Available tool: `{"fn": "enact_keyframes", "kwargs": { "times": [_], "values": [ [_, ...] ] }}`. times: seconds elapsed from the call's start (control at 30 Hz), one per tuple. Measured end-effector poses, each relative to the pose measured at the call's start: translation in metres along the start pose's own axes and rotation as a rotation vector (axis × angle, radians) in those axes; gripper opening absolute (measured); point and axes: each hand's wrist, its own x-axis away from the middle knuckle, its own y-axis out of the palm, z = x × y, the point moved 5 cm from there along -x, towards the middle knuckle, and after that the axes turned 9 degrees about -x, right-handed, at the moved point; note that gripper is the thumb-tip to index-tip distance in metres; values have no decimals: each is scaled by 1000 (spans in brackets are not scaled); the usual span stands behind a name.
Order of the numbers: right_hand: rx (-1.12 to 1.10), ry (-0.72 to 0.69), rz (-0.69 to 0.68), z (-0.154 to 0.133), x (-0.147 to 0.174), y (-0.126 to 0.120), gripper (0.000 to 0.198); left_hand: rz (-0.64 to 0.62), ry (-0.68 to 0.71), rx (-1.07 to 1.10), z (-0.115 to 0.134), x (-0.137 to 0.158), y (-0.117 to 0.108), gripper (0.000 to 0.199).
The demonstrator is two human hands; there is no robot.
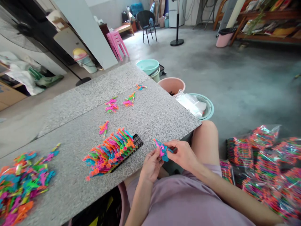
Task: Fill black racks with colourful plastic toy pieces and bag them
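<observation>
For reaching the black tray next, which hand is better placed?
Likely the left hand: it is nearer the black tray, while the right hand sits farther off, beyond the pink-and-blue pieces both hands hold.

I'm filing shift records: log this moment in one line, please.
left hand: holding pink-and-blue pieces | right hand: holding same pieces | black tray: colourful row | loose pile: on table

Plain, loose mauve clothing (181, 201)
</observation>
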Motion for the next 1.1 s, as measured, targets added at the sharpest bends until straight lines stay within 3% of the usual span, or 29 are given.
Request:
{"fn": "enact_keyframes", "kwargs": {
  "times": [0.23,0.67,1.1],
  "values": [
    [-11,5,-1,0,-2,-1,16,-9,60,-28,0,-4,0,44],
    [-27,15,-14,-1,-5,-2,19,-38,46,-28,3,-4,4,39],
    [-23,12,-7,0,-7,3,26,-16,240,-46,2,-7,9,38]
  ]
}}
